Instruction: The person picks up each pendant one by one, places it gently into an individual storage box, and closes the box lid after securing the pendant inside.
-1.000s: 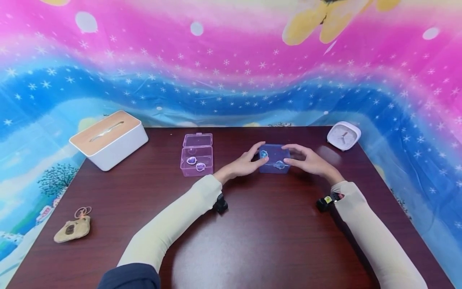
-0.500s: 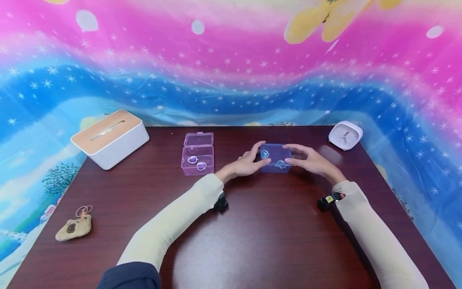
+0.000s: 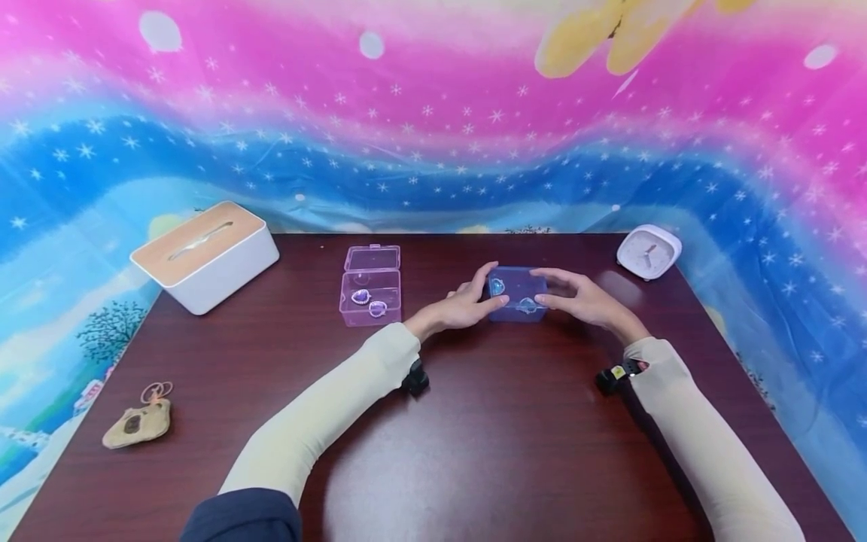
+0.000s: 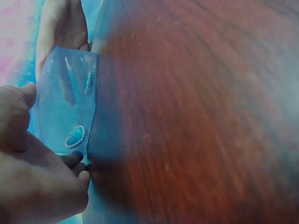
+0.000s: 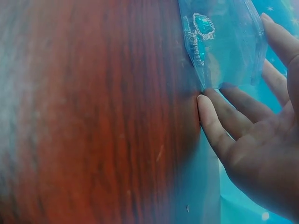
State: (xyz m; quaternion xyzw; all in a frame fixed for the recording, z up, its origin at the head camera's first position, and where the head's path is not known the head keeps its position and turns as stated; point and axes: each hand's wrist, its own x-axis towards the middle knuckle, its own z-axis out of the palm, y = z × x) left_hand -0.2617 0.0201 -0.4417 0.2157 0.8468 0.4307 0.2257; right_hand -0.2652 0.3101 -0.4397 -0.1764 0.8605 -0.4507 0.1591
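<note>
A see-through blue plastic box (image 3: 518,281) stands on the table with its lid down. Inside are two blue gem pieces (image 4: 76,136) with beaded silver rims, one at the left and one toward the front right. My left hand (image 3: 462,307) grips the box's left end, thumb at the front and index finger at the back. At the opposite end my right hand (image 3: 584,298) holds it likewise; in the right wrist view its lower fingers (image 5: 212,123) touch the end wall close to the table. The left wrist view shows the left hand (image 4: 39,172) around the near end.
Left of the hands stands an open pink box (image 3: 352,319) with two purple gem pieces (image 3: 369,302) in it. A white tissue box (image 3: 233,272) is at the back left, a white clock (image 3: 649,252) at the back right. Front left lies a tan plush keychain (image 3: 138,426).
</note>
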